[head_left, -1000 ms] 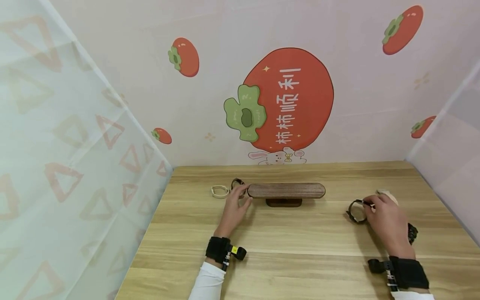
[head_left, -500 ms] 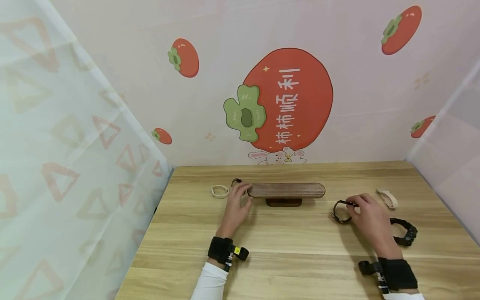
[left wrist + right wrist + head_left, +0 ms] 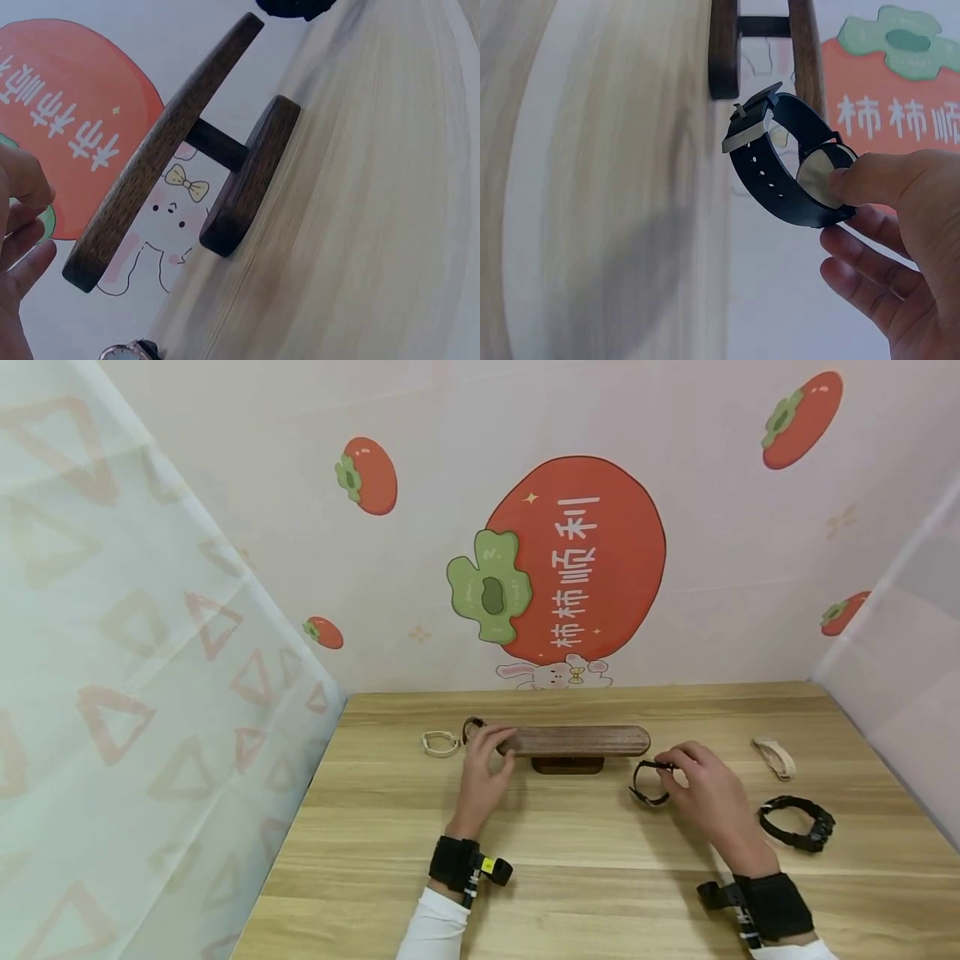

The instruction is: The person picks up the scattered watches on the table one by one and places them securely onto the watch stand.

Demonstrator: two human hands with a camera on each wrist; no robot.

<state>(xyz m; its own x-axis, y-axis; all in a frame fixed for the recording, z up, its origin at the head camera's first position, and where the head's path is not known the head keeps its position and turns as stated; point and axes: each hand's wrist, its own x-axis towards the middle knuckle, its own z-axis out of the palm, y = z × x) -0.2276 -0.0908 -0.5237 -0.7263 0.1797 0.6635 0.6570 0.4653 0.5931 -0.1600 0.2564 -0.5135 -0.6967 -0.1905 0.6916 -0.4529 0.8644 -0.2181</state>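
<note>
My right hand (image 3: 712,797) pinches a wristwatch (image 3: 791,206) by its round case, thumb on the metal back. Its dark strap is buckled into a loop that hangs from the fingers, just right of the wooden watch stand. That stand has a long brown bar (image 3: 577,741) with rounded ends, raised on a short post over a base (image 3: 567,766). My left hand (image 3: 482,781) is at the bar's left end with thumb and fingers spread apart. In the left wrist view, its fingers (image 3: 34,262) show beside the end of the bar (image 3: 139,195), holding nothing.
Left of the stand lie a cream watch loop (image 3: 426,743) and a dark-strapped watch (image 3: 471,727), partly behind my left hand. On the right are a beige watch strap (image 3: 776,760) and a chunky black watch (image 3: 817,832). Printed walls enclose the wooden table (image 3: 570,893).
My right hand has carried the watch leftward from the right side to near the stand's right end, uncovering the black watch and beige strap. My left hand has shifted slightly right along the bar.
</note>
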